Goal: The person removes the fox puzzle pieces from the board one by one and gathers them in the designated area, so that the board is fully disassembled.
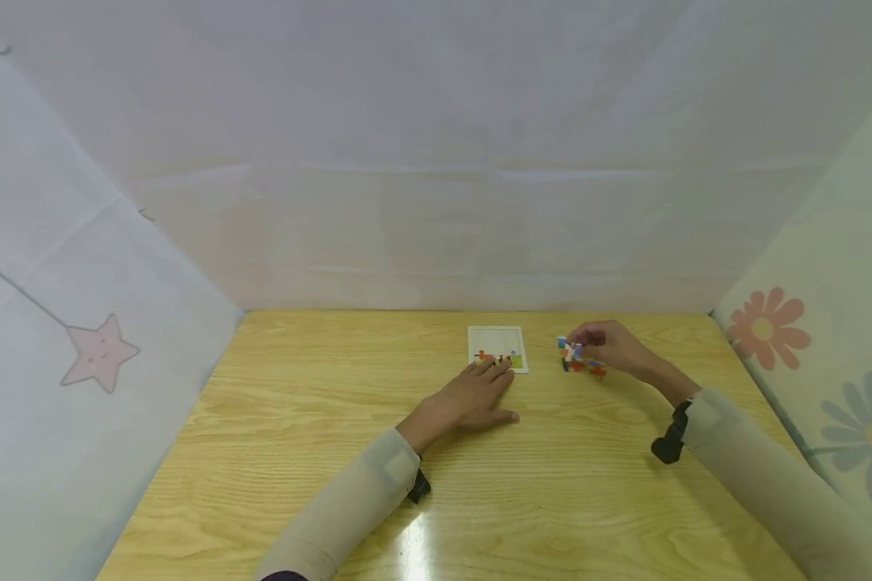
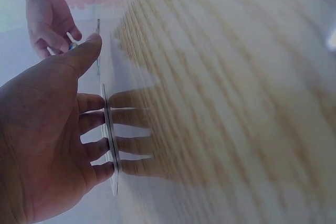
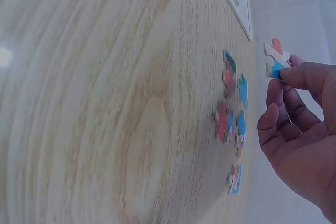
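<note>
My left hand lies with its fingers extended over the near edge of a white puzzle tray. Along the tray's near side sits a row of colourful fitted pieces, partly hidden by those fingers. In the left wrist view, the fingertips touch the tray's edge. To the right of the tray, my right hand pinches a jigsaw piece between thumb and fingers, lifted off the table. Under and beside that hand, several loose jigsaw pieces in red, blue and white lie on the wood.
The wooden table runs back to a pale cloth wall. Side cloths carry a pink star on the left and flowers on the right. Each wrist wears a dark strapped device.
</note>
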`<state>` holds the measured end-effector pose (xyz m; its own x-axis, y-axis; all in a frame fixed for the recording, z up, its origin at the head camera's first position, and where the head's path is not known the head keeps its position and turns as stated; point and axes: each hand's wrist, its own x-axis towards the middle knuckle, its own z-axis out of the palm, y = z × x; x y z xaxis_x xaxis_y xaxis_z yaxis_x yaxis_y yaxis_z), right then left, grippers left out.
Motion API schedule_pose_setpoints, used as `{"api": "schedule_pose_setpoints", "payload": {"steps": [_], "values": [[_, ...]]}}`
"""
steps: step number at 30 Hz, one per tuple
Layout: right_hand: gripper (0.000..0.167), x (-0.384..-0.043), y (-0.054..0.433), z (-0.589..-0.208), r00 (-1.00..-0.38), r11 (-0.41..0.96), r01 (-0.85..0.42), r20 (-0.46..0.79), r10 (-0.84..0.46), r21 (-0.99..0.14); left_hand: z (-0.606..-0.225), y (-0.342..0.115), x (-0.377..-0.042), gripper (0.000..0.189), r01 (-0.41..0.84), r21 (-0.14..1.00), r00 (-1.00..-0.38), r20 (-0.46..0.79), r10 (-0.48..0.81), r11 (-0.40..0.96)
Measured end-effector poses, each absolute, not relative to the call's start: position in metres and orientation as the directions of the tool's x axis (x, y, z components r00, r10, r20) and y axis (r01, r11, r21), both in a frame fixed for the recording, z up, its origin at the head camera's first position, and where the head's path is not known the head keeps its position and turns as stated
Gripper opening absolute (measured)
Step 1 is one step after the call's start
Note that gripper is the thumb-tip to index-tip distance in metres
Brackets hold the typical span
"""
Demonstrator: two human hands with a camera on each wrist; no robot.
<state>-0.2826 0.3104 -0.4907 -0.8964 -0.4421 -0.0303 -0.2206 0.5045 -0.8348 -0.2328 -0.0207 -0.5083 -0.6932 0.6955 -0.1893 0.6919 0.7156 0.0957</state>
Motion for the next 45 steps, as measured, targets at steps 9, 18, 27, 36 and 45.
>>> {"api": "schedule_pose_setpoints", "payload": {"steps": [9, 18, 27, 36, 45], "values": [[0.026, -0.275, 0.331, -0.493, -0.901, 0.513, -0.210, -0.039, -0.433, -0.832, -0.510, -0.023, -0.233, 0.082, 0.697, 0.088, -0.691, -0.186, 0.699, 0.712], [0.026, -0.270, 0.356, -0.499, -0.910, 0.571, -0.196, -0.069, -0.409, -0.797, -0.511, -0.024, -0.231, 0.080, 0.700, 0.088, -0.688, -0.180, 0.703, 0.708], [0.028, -0.265, 0.375, -0.503, -0.921, 0.591, -0.182, -0.074, -0.382, -0.786, -0.511, -0.024, -0.232, 0.080, 0.697, 0.095, -0.689, -0.182, 0.701, 0.710], [0.027, -0.264, 0.387, -0.507, -0.925, 0.601, -0.181, -0.073, -0.372, -0.779, -0.511, -0.024, -0.233, 0.078, 0.694, 0.100, -0.692, -0.180, 0.699, 0.713], [0.025, -0.264, 0.391, -0.510, -0.932, 0.662, -0.188, -0.081, -0.354, -0.725, -0.511, -0.024, -0.233, 0.076, 0.709, 0.094, -0.682, -0.162, 0.713, 0.699]]}}
